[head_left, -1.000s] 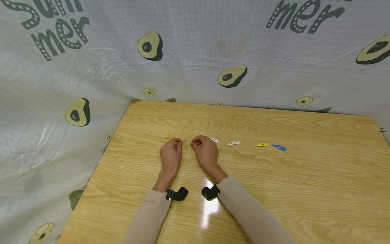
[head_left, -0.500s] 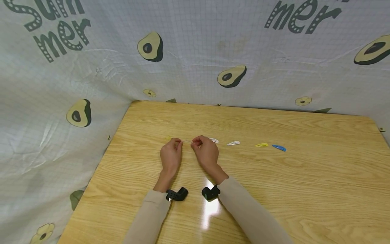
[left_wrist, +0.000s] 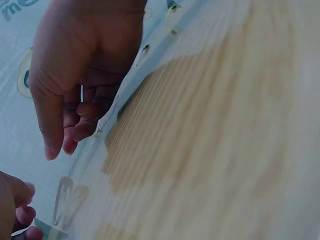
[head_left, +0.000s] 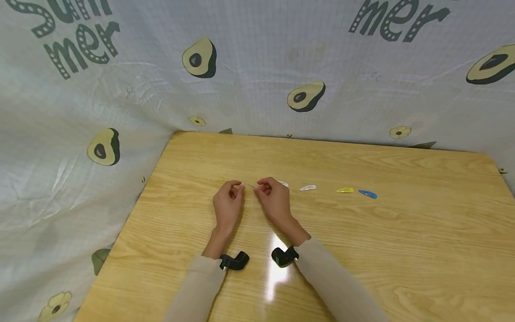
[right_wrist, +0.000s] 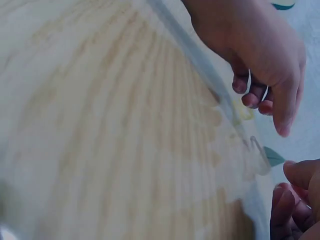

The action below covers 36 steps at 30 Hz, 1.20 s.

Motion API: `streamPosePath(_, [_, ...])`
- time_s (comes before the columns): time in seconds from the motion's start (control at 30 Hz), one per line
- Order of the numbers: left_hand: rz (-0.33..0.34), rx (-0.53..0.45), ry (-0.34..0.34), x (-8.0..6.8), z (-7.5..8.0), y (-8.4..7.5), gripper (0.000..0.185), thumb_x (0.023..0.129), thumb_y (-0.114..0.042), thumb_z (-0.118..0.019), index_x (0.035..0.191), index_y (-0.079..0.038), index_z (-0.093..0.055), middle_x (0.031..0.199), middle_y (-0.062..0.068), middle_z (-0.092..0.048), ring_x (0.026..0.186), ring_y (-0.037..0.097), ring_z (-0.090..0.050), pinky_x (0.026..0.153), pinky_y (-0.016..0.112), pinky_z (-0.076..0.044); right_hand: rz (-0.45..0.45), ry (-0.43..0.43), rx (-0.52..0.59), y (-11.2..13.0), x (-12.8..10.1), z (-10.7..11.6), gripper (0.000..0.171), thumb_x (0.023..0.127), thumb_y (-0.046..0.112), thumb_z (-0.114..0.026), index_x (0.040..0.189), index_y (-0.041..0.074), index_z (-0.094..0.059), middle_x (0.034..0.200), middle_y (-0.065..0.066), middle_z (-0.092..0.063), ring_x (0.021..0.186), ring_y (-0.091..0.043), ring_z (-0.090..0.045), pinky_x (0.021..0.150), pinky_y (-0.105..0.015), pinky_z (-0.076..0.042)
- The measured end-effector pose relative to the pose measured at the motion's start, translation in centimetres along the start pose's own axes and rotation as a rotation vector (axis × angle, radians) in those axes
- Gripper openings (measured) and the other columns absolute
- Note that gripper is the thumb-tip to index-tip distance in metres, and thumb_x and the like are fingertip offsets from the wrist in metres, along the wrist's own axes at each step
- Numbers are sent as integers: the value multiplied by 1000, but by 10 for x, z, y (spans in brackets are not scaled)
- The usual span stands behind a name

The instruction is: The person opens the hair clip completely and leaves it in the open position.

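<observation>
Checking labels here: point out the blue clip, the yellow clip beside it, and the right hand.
Blue clip (head_left: 368, 194): head view, middle of its length.
Yellow clip (head_left: 344, 190): head view, middle of its length.
Right hand (head_left: 275, 200): head view, back of the hand.

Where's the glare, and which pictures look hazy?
Head view: white glare streak on the table, otherwise fairly clear; left wrist view: hazy, bluish, the pale hair clip smudgy; right wrist view: also washed out, table grain soft, bright spot lower left.
</observation>
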<state>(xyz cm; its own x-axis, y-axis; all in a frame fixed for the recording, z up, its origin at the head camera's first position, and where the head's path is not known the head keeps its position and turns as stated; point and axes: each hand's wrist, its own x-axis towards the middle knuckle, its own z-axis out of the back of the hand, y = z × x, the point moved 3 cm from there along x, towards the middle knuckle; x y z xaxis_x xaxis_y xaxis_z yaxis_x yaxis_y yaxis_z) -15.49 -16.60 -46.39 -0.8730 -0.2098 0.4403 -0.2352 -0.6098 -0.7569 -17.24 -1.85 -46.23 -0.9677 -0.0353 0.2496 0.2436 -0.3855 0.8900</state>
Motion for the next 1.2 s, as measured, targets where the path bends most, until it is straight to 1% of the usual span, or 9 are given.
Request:
streamPosePath(0.13, [-18,-52,18,-1,-1,-13,12,86,-2,-70,96,4,-68,63,5,-53,55,15,-47,52,24,-38,19,7,-18,1,1,10,17,86,9,-72,99,0,-69,75,-5,-64,64,-15,-60,59,-30,-50])
streamPosePath(0.23, [-20,-74,57,-2,-3,-21,14,86,-1,-70,98,7,-67,63,5,-52,55,15,-46,51,23,-38,8,8,-26,2,1,18,18,87,10,-72,101,0,-69,76,-5,-64,64,-15,-60,60,-30,-50])
streamPosePath(0.37, [-20,-95,84,-4,-9,-30,14,87,0,-68,98,8,-66,63,5,-53,55,15,-46,51,22,-38,-4,1,-17,2,1,30,20,87,11,-71,103,-1,-69,77,-5,-65,65,-15,-61,60,-30,-50])
streamPosePath(0.47, [-25,-97,99,-7,-15,-34,14,87,-1,-68,98,7,-66,63,5,-52,54,15,-46,51,22,-38,-17,-10,-12,1,1,39,20,88,11,-70,105,0,-69,78,-6,-65,65,-16,-61,61,-30,-50])
streamPosePath(0.6, [-39,-84,140,-9,-25,-38,15,87,-2,-69,99,7,-66,63,4,-51,55,13,-45,50,22,-37,-29,-9,-17,-2,1,50,22,90,12,-69,107,-1,-68,80,-7,-66,66,-17,-60,61,-31,-49])
streamPosePath(0.8, [-59,-71,192,-7,-36,-46,16,87,-3,-68,100,7,-65,62,3,-51,54,12,-44,50,23,-37,-57,-10,-40,-9,-1,59,23,89,12,-69,108,-1,-67,80,-9,-65,67,-19,-61,61,-33,-49])
streamPosePath(0.9, [-42,-58,220,-6,-44,-48,17,87,-2,-69,102,6,-65,63,3,-51,55,11,-44,50,23,-37,-70,-19,-75,-15,-2,60,21,89,12,-69,107,-1,-68,78,-8,-65,65,-18,-59,60,-32,-47])
streamPosePath(1.03, [-11,-45,249,-4,-53,-48,18,86,-1,-69,103,6,-64,63,4,-52,55,11,-44,50,22,-37,-78,-21,-113,-22,-3,60,20,89,11,-69,104,-1,-68,71,-6,-64,57,-15,-55,55,-30,-44])
streamPosePath(1.2, [15,-47,251,-4,-60,-47,19,86,0,-69,103,6,-64,63,4,-53,55,11,-45,50,22,-37,-94,-19,-138,-28,-3,60,19,87,9,-69,103,-1,-68,65,-4,-61,52,-13,-50,52,-29,-42])
